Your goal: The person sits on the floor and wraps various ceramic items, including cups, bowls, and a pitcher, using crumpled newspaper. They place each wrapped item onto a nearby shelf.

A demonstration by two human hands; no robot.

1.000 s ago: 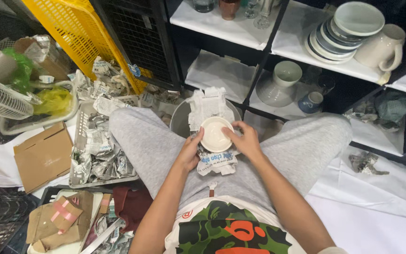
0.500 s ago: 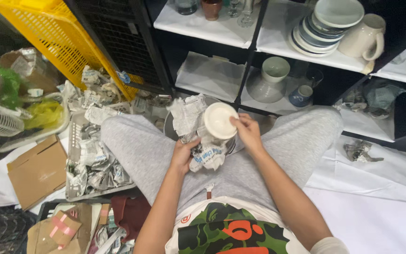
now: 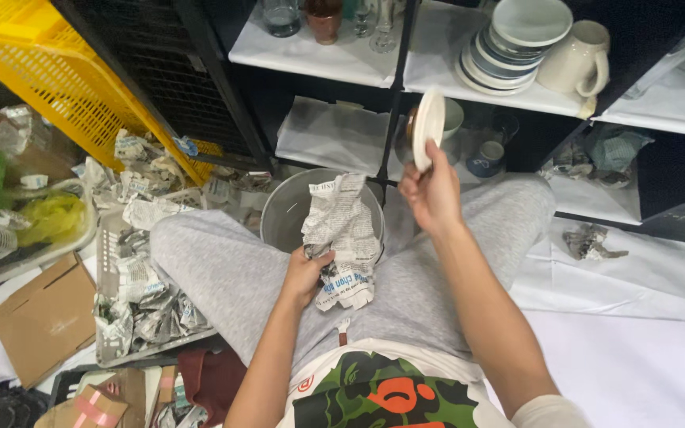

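The person sits on the floor with knees spread in grey trousers, hemmed in on three sides: black shelving close ahead, a yellow crate leaning at the upper left, and a tray of crumpled newspaper just beside the left thigh. The only bare room lies on the white sheet to the right.

The right hand is raised in front of the shelving, its fingers closed on the lower edge of a small white saucer, which stands almost edge-on to the camera. The left hand rests in the lap, clamped on a crumpled sheet of newspaper that hangs over the rim of a grey bucket between the knees.

A flat brown cardboard box lies at the left, and a smaller one with pink tape sits at the bottom edge. A stack of plates and a cream mug stand on the upper shelf.

Half a second ago the saucer was low over the lap with both hands near it; now it is lifted clear of the paper, up toward the shelf.
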